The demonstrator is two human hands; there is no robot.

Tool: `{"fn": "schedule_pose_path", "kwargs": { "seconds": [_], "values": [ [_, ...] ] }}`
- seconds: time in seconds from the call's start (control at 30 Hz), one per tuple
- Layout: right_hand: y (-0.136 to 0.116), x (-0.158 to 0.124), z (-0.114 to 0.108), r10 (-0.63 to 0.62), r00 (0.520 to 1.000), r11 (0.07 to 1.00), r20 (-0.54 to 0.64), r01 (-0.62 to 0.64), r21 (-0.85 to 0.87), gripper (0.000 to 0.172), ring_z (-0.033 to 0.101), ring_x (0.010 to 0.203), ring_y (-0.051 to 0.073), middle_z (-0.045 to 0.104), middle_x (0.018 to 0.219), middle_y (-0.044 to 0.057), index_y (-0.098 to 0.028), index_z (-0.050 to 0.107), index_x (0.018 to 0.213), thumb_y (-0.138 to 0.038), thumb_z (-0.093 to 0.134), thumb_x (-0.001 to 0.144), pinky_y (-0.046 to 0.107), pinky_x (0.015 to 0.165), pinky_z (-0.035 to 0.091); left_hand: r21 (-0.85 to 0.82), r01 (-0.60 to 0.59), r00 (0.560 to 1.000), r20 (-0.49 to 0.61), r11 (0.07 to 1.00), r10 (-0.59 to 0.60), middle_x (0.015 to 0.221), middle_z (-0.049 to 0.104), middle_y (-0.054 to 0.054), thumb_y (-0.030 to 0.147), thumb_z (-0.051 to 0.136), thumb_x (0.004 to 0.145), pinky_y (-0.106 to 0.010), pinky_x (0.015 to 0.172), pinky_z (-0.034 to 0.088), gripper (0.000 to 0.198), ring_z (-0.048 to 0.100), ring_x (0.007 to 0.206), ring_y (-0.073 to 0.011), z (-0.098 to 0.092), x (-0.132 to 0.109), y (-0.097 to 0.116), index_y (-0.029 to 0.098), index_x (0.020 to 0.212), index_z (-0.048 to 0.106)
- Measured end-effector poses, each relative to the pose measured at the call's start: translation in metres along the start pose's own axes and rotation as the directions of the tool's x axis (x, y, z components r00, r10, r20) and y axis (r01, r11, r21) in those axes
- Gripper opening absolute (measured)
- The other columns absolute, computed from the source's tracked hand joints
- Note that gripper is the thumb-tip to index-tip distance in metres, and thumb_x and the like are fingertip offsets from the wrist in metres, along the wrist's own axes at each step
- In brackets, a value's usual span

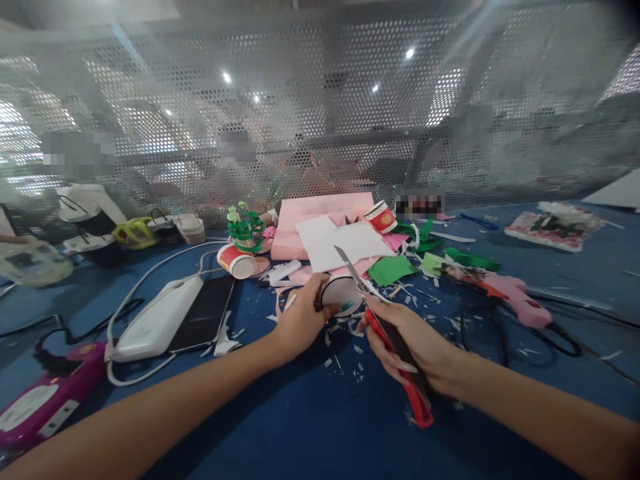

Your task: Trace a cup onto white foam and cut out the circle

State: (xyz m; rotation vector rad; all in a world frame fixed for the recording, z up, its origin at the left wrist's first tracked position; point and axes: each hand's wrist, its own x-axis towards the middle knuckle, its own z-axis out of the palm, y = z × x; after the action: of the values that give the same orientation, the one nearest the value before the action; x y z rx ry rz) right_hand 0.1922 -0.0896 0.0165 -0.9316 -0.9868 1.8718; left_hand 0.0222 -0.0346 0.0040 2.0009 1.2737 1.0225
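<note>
My left hand point(303, 317) is closed around a paper cup point(342, 293) whose white inside faces me. In my right hand point(410, 343) is a pair of scissors point(413, 393) with red and black handles. One blade points up and away from me, past the cup's right rim; the blades look spread. Whether a blade touches the rim, I cannot tell. Small white paper scraps lie on the blue table point(320, 427) under the cup. Just beyond it are white paper sheets point(345, 241) and a green paper piece point(393, 269).
A pink glue gun point(525, 303) with a black cable lies at right. On the left are a white power bank point(154, 320), a dark phone point(205, 313) and a purple power strip point(50, 393). Red-and-white paper cups point(380, 217) and a green paper plant point(245, 230) stand farther back.
</note>
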Motion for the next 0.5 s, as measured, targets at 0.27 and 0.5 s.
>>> {"fn": "schedule_pose_path", "kwargs": {
  "seconds": [0.27, 0.5],
  "values": [
    [0.004, 0.004, -0.004, -0.017, 0.998, 1.0, 0.063, 0.018, -0.02, 0.036, 0.035, 0.024, 0.006, 0.047, 0.036, -0.007, -0.017, 0.05, 0.07, -0.047, 0.04, 0.086, 0.02, 0.029, 0.044, 0.074, -0.059, 0.998, 0.006, 0.996, 0.059, 0.082, 0.061, -0.001, 0.024, 0.06, 0.069, -0.027, 0.062, 0.045, 0.039, 0.055, 0.069, -0.0161, -0.001, -0.002, -0.003, 0.022, 0.107, 0.051],
    [0.009, 0.011, -0.009, -0.02, 0.99, 1.0, 0.142, 0.018, 0.019, 0.037, 0.022, 0.022, 0.003, 0.042, 0.035, -0.009, -0.017, 0.051, 0.07, -0.05, 0.042, 0.084, 0.014, 0.022, 0.028, 0.15, -0.063, 0.997, 0.042, 0.987, 0.058, 0.075, 0.056, 0.0, 0.026, 0.057, 0.073, -0.027, 0.059, 0.042, 0.036, 0.052, 0.067, -0.0151, -0.003, -0.001, -0.007, 0.022, 0.107, 0.047]
  ]
}}
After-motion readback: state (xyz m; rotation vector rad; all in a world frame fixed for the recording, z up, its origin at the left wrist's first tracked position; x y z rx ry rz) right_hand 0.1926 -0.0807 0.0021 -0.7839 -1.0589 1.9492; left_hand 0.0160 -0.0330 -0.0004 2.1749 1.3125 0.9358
